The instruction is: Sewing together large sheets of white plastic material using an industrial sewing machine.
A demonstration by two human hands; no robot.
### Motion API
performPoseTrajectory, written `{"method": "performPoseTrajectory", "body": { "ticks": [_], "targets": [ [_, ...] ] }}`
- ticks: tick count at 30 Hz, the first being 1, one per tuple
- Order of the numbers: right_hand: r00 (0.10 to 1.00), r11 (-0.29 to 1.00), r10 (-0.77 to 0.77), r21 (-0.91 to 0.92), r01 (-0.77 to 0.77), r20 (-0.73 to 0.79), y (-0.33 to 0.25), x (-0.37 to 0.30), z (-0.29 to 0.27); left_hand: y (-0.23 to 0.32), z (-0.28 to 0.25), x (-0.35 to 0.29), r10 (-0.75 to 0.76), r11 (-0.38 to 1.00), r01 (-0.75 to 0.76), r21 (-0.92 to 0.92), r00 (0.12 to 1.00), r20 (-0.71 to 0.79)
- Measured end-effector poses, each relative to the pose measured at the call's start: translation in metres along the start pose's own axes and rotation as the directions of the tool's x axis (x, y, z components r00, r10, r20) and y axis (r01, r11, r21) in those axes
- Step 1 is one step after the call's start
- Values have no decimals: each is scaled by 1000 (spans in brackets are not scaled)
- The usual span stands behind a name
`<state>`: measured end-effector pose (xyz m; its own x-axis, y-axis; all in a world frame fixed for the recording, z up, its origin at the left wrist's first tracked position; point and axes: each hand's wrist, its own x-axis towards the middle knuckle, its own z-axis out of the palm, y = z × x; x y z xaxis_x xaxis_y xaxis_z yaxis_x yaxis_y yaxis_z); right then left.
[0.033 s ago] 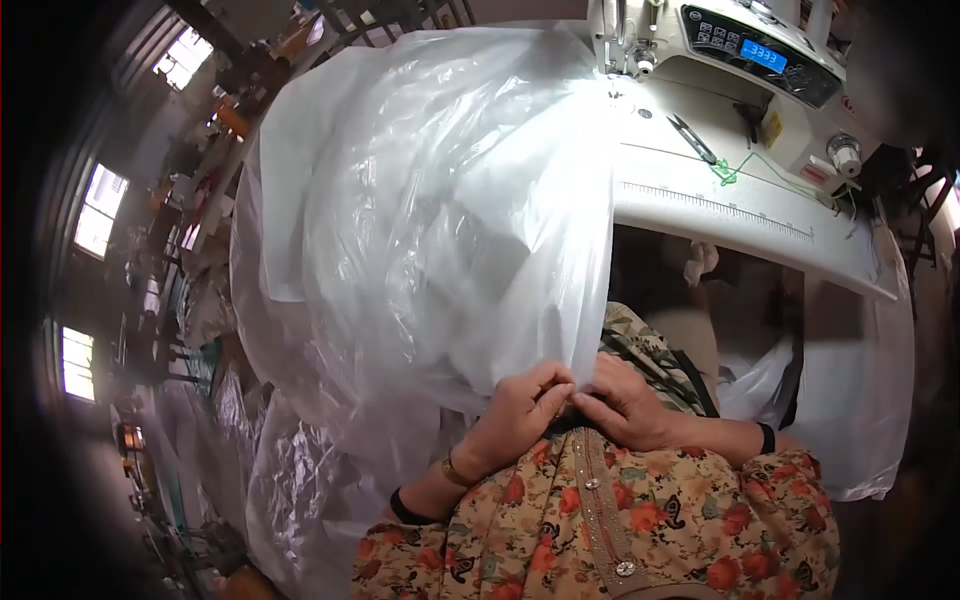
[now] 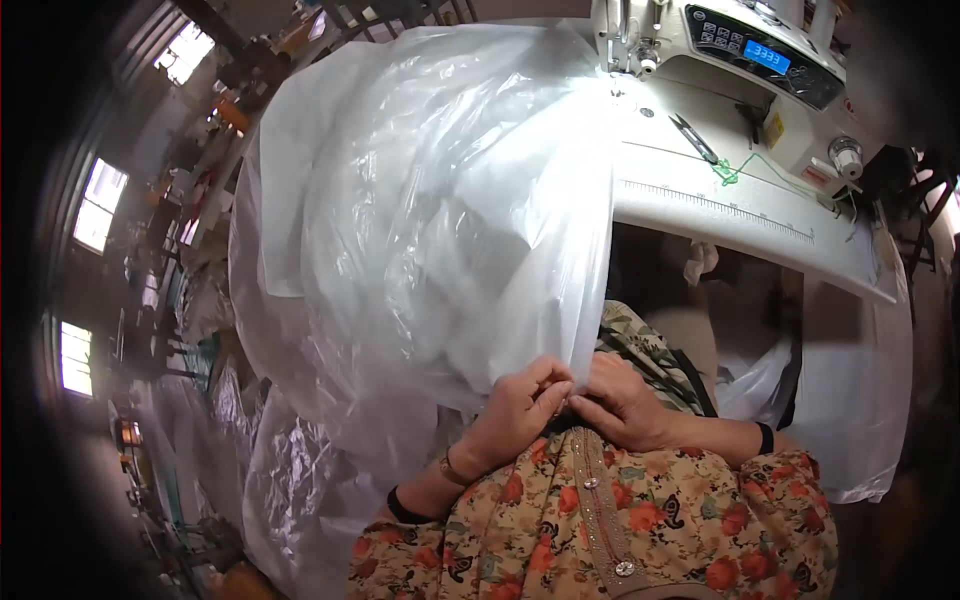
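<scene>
A large translucent white plastic sheet (image 2: pixel 400 220) spreads over the sewing table and hangs down toward me. Close to my body, my left hand (image 2: pixel 525 405) pinches the sheet's near right edge. My right hand (image 2: pixel 622 400) is closed on the same edge just beside it, thumbs almost touching. The fingertips hide the exact bit of plastic between them. Further up, the sheet's right edge runs to the needle area of a white sewing machine (image 2: pixel 640 45), under a bright lamp.
Right of the sheet, thread snips (image 2: pixel 694 138) and green thread (image 2: pixel 728 172) lie on the machine bed. A ruler strip (image 2: pixel 715 205) runs along the table's front edge. More plastic (image 2: pixel 850 390) hangs at the right, and crumpled plastic (image 2: pixel 300 470) lies low at the left.
Both hands keep their hold on the plastic edge in nearly the same place. The view has shifted very slightly; nothing else visibly differs.
</scene>
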<state>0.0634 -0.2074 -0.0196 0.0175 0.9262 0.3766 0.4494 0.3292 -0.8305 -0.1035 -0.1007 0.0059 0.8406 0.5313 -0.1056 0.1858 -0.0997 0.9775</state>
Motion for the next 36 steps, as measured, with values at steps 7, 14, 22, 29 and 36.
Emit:
{"method": "performPoseTrajectory", "body": {
  "ticks": [7, 14, 22, 29, 36],
  "targets": [
    [975, 990, -96, -80, 114, 199, -4, 8, 1, -7, -1, -2, 34, 994, -26, 109, 996, -76],
    [871, 944, -15, -279, 174, 491, 3, 8, 4, -10, -3, 6, 67, 981, -48, 188, 993, -97],
    [903, 959, -57, -228, 168, 427, 7, 42, -34, -16, -3, -6, 25, 1000, -23, 11, 982, -186],
    [953, 731, -205, -682, -3, -225, 75, 109, -112, -9, 2, -15, 92, 988, -61, 143, 971, -219],
    [975, 714, -86, -695, -81, -203, 119, 153, -148, -19, 7, -8, 293, 898, -227, 377, 948, -127]
  ]
}}
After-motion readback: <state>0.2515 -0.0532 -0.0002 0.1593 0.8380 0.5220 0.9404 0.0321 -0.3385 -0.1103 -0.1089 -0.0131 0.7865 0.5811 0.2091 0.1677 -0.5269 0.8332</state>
